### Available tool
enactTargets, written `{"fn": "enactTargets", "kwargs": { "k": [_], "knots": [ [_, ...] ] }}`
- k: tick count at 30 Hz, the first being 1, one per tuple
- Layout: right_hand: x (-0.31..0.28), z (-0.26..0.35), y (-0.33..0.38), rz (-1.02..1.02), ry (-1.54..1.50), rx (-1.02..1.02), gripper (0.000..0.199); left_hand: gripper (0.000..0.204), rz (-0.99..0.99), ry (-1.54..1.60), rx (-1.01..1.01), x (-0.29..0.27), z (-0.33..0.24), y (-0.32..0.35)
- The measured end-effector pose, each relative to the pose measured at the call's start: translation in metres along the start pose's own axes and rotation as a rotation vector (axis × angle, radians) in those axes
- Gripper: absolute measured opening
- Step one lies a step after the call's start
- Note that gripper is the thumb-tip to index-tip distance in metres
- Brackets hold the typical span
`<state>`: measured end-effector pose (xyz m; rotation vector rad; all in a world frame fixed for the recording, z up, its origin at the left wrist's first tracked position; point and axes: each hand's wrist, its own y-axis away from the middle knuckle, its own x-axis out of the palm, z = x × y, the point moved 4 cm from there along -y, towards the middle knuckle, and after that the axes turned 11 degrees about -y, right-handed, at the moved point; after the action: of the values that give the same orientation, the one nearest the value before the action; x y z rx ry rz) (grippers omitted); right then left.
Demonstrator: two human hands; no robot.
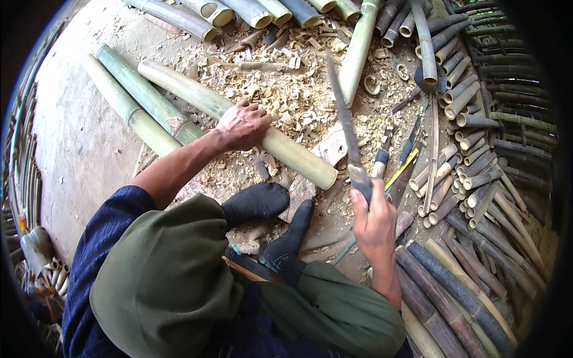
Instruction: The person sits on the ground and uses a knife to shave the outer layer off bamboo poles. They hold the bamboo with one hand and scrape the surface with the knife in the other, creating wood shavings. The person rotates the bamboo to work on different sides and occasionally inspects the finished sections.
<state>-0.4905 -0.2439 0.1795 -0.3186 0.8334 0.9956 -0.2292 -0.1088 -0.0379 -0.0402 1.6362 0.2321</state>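
A pale green bamboo pole (301, 158) slants across in front of me, its cut end toward the right. My left hand (245, 124) is wrapped over the middle of it from above. In my right hand (375, 221) is the handle of a machete (347, 119), closed in the fingers. Its long dark blade points up and away, to the right of the pole's cut end and apart from it. Two more greenish bamboo poles (146, 95) lie to the left of the held one. A wooden block (298, 197) sits by the pole's near side, next to my dark-socked feet (256, 201).
Wood shavings (250, 83) cover the ground ahead. Bamboo tubes (253, 13) line the far edge, and stacked short tubes (471, 152) fill the right. Long dark poles (433, 292) lie near my right arm. A yellow strip (403, 168) and hand tools lie right of the blade.
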Motion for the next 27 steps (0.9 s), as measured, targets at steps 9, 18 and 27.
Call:
{"fn": "enactTargets", "kwargs": {
  "k": [9, 18, 27],
  "knots": [
    [0.032, -0.087, 0.004, 0.246, 0.385, 0.215, 0.028, 0.034, -0.316, -0.06, 0.005, 0.019, 0.004, 0.008],
    [0.02, -0.059, 0.025, 0.011, 0.145, 0.164, 0.026, 0.033, -0.419, -0.036, 0.04, -0.005, -0.013, 0.001],
    [0.002, 0.002, -0.003, -0.033, -0.093, -0.064, 0.025, 0.028, -0.44, -0.11, -0.028, 0.002, -0.002, 0.026]
  ]
}}
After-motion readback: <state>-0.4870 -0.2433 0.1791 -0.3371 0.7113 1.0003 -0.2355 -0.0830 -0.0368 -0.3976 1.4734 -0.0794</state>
